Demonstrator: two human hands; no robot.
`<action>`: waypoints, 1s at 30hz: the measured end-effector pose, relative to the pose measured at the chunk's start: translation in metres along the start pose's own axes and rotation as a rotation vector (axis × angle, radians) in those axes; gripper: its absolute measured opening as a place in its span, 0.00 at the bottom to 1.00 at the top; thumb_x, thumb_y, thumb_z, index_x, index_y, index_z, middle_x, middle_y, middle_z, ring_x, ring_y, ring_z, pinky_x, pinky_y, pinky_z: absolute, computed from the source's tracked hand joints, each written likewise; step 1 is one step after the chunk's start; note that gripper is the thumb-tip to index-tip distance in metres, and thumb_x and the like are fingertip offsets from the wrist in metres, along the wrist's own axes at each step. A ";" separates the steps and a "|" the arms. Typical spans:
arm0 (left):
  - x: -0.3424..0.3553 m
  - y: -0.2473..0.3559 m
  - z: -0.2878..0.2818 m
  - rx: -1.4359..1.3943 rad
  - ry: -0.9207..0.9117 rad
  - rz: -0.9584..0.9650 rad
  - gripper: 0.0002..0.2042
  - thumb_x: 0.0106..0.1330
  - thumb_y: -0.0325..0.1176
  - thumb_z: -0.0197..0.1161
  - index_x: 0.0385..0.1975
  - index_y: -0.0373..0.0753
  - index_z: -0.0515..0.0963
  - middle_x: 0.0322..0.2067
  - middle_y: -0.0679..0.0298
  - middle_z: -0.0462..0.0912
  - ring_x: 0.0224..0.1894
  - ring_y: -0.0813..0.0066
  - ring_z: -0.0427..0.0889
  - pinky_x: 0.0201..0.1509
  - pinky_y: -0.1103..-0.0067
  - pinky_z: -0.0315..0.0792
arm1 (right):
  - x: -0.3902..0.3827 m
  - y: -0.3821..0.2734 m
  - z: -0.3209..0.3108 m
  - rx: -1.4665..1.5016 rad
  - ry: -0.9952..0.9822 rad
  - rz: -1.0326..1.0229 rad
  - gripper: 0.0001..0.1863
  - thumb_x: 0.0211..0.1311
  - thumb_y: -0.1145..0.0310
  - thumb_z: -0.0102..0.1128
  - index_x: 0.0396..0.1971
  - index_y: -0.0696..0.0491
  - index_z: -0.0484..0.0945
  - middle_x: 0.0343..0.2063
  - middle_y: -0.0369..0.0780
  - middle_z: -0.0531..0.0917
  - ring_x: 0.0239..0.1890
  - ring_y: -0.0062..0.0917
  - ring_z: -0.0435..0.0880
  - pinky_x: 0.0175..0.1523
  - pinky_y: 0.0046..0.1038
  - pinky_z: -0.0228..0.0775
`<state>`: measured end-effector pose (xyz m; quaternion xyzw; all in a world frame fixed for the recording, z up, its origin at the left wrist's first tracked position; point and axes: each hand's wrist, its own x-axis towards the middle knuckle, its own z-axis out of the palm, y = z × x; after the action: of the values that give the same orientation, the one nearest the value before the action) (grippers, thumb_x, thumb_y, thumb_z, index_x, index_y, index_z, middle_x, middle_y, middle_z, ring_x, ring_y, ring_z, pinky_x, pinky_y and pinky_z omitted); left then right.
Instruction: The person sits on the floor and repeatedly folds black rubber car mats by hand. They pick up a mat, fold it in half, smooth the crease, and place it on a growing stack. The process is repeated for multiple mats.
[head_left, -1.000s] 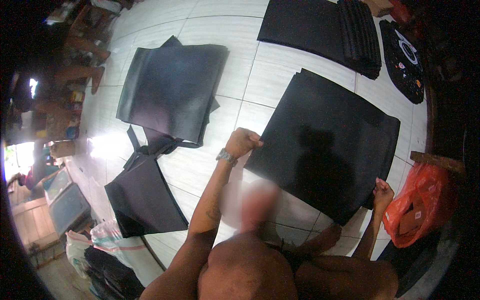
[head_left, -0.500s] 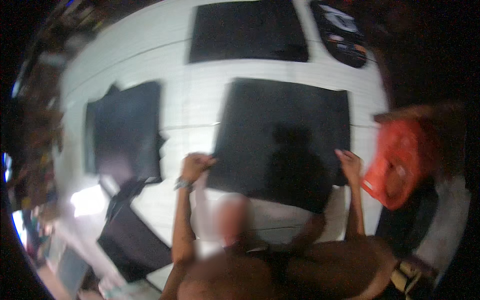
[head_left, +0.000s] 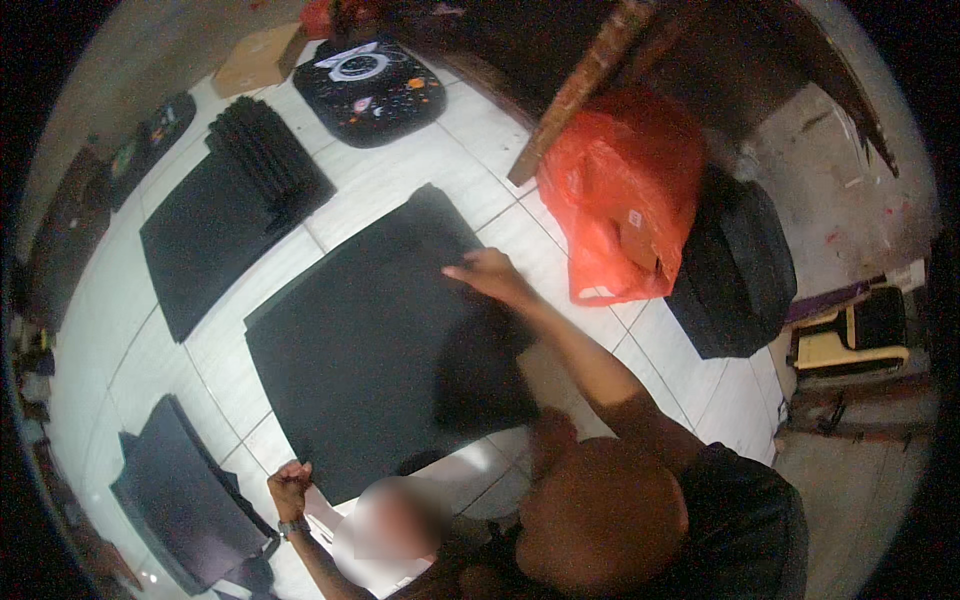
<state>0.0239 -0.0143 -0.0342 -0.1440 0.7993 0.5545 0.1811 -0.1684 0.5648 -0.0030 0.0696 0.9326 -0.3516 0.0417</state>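
Observation:
A large black sheet stack [head_left: 365,340] lies on the white tiles in front of me. My left hand [head_left: 290,480] is closed on its lower left corner, with a watch at the wrist. My right hand [head_left: 480,268] grips the upper right edge, thumb on the dark surface and other fingers curled. Below the stack, between my arms, a blurred patch hides whatever is there. At the lower left lie more black pieces [head_left: 180,495], loosely overlapped.
Folded black stacks [head_left: 190,250], a patterned black mat [head_left: 370,105] and a cardboard box [head_left: 255,60] lie beyond. At right are a red plastic bag [head_left: 615,200], a wooden post [head_left: 565,105], a black bundle [head_left: 730,265] and a cream-coloured object [head_left: 850,350].
The view has swung right, bringing the right-side items inward. My right hand has moved up the sheet's right edge; my left hand remains at the opposite side.

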 end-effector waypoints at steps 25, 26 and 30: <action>0.005 0.015 0.000 0.778 -0.040 0.256 0.13 0.64 0.38 0.71 0.20 0.39 0.78 0.19 0.75 0.75 0.21 0.84 0.69 0.23 0.82 0.62 | 0.068 0.022 0.017 0.070 0.064 0.194 0.20 0.52 0.46 0.70 0.30 0.50 0.89 0.32 0.44 0.89 0.37 0.37 0.89 0.47 0.38 0.79; -0.006 0.013 0.001 0.020 0.012 -0.122 0.11 0.63 0.37 0.73 0.25 0.38 0.81 0.21 0.73 0.78 0.21 0.83 0.70 0.23 0.81 0.63 | 0.068 0.020 0.021 -0.024 0.122 0.106 0.19 0.52 0.49 0.70 0.30 0.51 0.89 0.31 0.45 0.88 0.35 0.37 0.88 0.45 0.37 0.79; -0.010 0.009 0.005 -0.138 0.020 -0.177 0.15 0.60 0.34 0.75 0.41 0.31 0.83 0.30 0.65 0.84 0.31 0.76 0.83 0.38 0.78 0.81 | 0.059 0.012 0.017 -0.004 0.137 0.056 0.25 0.64 0.46 0.63 0.31 0.58 0.85 0.28 0.44 0.87 0.33 0.32 0.87 0.42 0.34 0.76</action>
<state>0.0295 -0.0061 -0.0238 -0.2318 0.7452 0.5886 0.2108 -0.2240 0.5681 -0.0312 0.1195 0.9316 -0.3431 -0.0123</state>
